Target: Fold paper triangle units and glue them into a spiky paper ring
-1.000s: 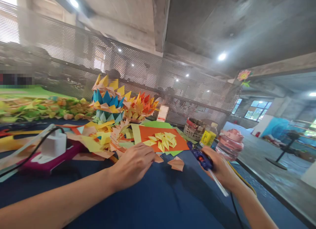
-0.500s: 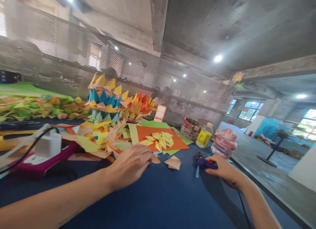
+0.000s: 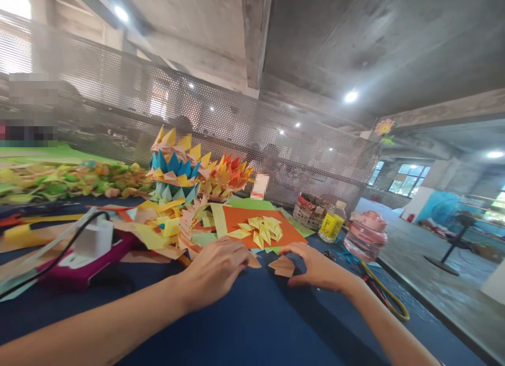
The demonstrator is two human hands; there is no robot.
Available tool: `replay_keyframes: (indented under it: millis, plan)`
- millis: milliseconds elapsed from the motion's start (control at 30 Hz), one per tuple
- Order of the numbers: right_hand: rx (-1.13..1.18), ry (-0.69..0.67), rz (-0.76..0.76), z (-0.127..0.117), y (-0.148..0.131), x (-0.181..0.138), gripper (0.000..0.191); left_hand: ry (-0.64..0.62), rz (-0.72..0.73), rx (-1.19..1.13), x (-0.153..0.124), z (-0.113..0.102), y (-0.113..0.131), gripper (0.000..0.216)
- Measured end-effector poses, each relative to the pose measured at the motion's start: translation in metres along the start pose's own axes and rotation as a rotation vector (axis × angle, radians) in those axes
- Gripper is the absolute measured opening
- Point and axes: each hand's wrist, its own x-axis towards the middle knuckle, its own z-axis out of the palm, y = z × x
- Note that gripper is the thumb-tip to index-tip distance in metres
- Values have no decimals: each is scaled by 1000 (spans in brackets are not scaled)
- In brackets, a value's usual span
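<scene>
Watching from afar, I see my right hand (image 3: 317,266) spread wide beside a folded peach paper (image 3: 282,267) on the blue table (image 3: 252,329), thumb at its near edge, fingertips at its far edge; I can't tell whether they touch. My left hand (image 3: 219,271) is curled narrow, another peach scrap (image 3: 254,261) showing at its fingertips, but I can't tell if it is pinched. Closing the right hand unevenly could skid or crease the paper, I judge, and a careless reach to the far right could knock over the bottles. Of those, the yellow-labelled bottle (image 3: 332,224) seems to have something pale at the bottom, and the pink-topped bottle (image 3: 365,237) looks clear-sided, its contents uncertain. Left of them, the basket (image 3: 310,216) holds something reddish.
</scene>
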Motion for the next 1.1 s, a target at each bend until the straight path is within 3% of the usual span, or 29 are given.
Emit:
replay_keyframes:
  millis: [100, 133, 233, 367, 533, 733, 867, 1100]
  plan:
    - [6, 20, -55, 1, 1, 8, 17, -11, -9, -14, 0, 0, -1, 19]
    - [4, 35, -50, 1, 0, 10, 14, -16, -12, -21, 0, 1, -2, 18]
    - [-1, 71, -16, -2, -5, 16, 26, -32, -30, -37, 0, 0, -2, 16]
    - [-12, 105, -14, -1, -15, 21, 28, -51, -48, -52, -2, -1, -2, 14]
    - [-120, 227, 82, 21, -18, 21, 29, -78, -63, -41, -3, -1, -1, 14]
    - [-256, 268, 173, 43, -22, 17, 25, -81, -82, -23, -3, -1, -2, 14]
    - [-275, 273, 111, 44, -25, 14, 21, -110, -110, -17, -2, -3, -2, 14]
    - [-189, 166, -51, 44, -21, 9, 15, -133, -134, -10, -1, -5, 0, 14]
